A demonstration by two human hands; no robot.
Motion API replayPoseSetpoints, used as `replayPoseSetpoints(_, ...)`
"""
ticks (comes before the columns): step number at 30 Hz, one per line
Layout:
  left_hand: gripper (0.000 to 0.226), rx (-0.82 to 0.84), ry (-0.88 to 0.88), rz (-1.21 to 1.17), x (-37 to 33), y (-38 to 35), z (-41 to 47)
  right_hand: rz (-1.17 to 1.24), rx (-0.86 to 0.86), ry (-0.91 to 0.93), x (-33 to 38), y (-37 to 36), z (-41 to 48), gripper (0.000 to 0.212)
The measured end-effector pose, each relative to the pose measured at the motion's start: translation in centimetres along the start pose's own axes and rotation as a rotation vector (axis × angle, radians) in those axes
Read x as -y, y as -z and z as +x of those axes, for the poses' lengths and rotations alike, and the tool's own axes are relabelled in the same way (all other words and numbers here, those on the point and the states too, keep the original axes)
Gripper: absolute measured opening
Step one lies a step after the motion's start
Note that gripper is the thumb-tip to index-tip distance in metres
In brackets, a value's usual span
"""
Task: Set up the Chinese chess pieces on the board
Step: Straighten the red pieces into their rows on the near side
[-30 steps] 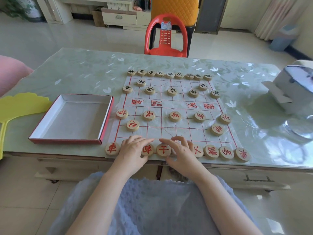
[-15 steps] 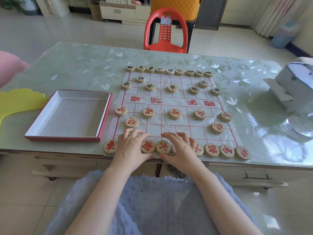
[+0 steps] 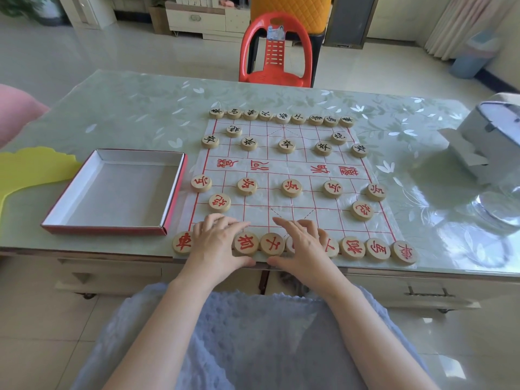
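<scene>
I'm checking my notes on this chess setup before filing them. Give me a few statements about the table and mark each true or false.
1. The box left of the board holds no pieces. True.
2. The left hand and right hand lie on the far black row. False: they lie on the near row of red pieces.
3. A row of five red pieces stands on the board's near half. True.
4. The red chair stands on the person's side of the table. False: it stands at the far side.
</scene>
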State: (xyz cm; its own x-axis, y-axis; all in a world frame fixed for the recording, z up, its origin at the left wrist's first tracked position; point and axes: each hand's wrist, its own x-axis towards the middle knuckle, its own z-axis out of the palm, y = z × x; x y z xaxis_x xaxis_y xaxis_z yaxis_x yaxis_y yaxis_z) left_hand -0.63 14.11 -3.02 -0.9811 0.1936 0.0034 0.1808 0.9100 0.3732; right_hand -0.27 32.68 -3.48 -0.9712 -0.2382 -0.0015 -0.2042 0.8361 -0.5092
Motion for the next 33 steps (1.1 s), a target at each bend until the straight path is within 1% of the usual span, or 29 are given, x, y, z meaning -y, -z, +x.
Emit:
replayPoseSetpoints(3,0.065,0.050,-0.058,-0.060,-0.1,0.2,-0.3,0.035,0.030,0.045,-0.3,0.0,-0.2,0.070)
replayPoseSetpoints(6,0.061,0.031,-0.040,-0.094,-0.3,0.5,-0.4,-0.006,0.000,0.035,-0.4,-0.2,0.1,0.067)
replayPoseSetpoints(11,0.060,-0.032,-0.003,0.013,0.2,0.0,0.2,-0.110,-0.031,0.010,0.3,-0.5,0.5,0.074)
replayPoseSetpoints(14,0.068,-0.054,0.022,0.044,-0.2,-0.3,0.2,-0.084,-0.028,0.007,0.4,-0.7,0.4,0.075)
replayPoseSetpoints(17,0.070,-0.032,0.015,0.005,-0.3,-0.4,-0.1,0.030,0.007,0.001,0.1,-0.5,0.0,0.067)
replayPoseSetpoints(20,0.060,-0.001,-0.036,-0.022,0.2,-0.3,-0.3,0.049,0.024,0.009,-0.3,-0.3,0.0,0.058)
replayPoseSetpoints(24,0.056,-0.012,-0.050,-0.013,0.5,-0.3,-0.1,-0.034,-0.006,0.019,-0.3,-0.5,0.4,0.056)
replayPoseSetpoints(30,0.055,-0.054,0.002,-0.004,0.6,-0.7,0.3,-0.122,-0.015,-0.004,0.1,-0.7,0.7,0.057)
replayPoseSetpoints(33,0.053,-0.070,0.020,-0.007,0.5,-0.7,0.4,-0.128,-0.009,-0.018,0.2,-0.7,0.6,0.058)
